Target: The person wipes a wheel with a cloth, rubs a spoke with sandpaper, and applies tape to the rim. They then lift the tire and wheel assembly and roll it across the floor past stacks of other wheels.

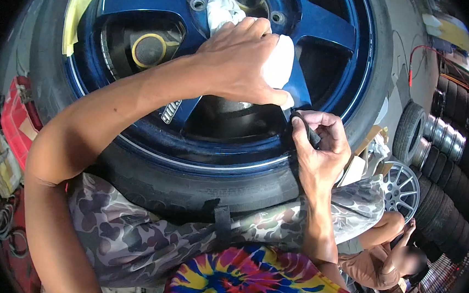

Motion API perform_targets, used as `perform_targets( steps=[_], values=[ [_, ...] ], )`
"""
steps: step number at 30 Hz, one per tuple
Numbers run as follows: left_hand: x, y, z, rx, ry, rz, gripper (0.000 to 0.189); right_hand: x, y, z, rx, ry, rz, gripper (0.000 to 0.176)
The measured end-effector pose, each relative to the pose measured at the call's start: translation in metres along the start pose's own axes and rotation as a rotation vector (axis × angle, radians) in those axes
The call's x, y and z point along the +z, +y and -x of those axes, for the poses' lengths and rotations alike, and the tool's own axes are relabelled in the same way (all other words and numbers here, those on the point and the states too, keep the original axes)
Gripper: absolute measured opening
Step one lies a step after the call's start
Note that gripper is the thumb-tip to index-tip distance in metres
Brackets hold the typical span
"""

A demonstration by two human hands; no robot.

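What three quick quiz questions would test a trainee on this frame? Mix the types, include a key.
1. Which hand has the white cloth?
2. True or false: the spokes of the big wheel are red.
3. Pick one. The small object in the right hand is:
A) yellow
B) black
C) white

Key:
1. The left hand.
2. False; they are blue.
3. B.

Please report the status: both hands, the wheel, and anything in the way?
Left hand gripping white cloth. Right hand pinching small black object. Blue wheel has tire fitted. Left forearm crosses over wheel.
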State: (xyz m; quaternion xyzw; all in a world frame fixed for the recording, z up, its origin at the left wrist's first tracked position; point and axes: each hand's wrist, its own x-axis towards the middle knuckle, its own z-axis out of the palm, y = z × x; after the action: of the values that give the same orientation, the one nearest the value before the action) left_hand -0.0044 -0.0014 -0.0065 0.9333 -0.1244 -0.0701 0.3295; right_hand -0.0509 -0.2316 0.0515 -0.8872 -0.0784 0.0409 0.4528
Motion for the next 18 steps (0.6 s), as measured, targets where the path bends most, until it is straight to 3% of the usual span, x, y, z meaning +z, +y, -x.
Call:
perform_targets(
  steps=[18],
  values=[
    [0.0062, -0.0037, 0.0011, 0.039, 0.074, 0.014, 0.094, 0.0003, -0.0025, -0.0003, 0.054, -0.023, -0.052, 0.016]
  ],
)
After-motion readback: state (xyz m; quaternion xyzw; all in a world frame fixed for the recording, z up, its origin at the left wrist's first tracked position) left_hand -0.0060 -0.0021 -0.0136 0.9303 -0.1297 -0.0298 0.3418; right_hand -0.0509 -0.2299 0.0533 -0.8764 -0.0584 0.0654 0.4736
